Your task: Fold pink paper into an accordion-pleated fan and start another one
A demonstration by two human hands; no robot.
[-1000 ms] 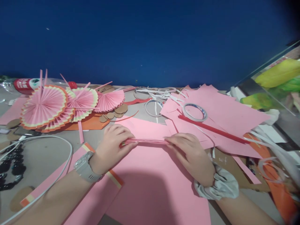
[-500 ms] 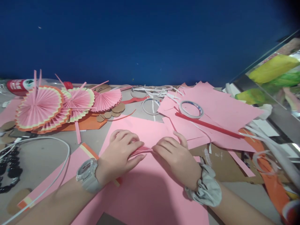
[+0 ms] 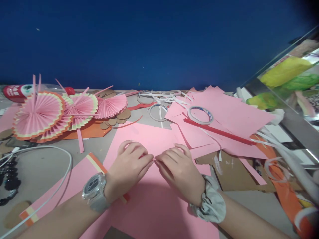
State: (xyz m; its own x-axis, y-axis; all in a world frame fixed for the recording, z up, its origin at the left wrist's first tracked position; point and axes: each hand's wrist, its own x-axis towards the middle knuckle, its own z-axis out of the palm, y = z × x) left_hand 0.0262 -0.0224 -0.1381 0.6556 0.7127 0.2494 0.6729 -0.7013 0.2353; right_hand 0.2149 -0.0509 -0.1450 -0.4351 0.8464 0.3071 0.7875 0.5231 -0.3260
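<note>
- Now our pleated pink strip is pinched between the two grips, fingertips almost meeting over it, so only a sliver of folded edge shows beside the left hand's fingers.
- The left grip is pressed together on the strip's left end; the right hand is closed on its other end, fingers curled down onto it.
- We judge the pleating done and the strip being doubled over at its middle; opening it into a fan and fixing it look to be what remains.
- The strip sits on the big pink sheet, right under both grips, on the surface.
- Compared with a second ago, the strip lay stretched long between hands well apart; half a second ago they had drawn nearer; now they nearly touch.
- Left of and beyond the left grip lie finished pink fans on orange card.
- Beyond the right grip, a tape roll and a red strip rest on loose pink sheets.
- A white cable curves left of the left wrist, which wears a watch; the right wrist wears a grey scrunchie.
</note>
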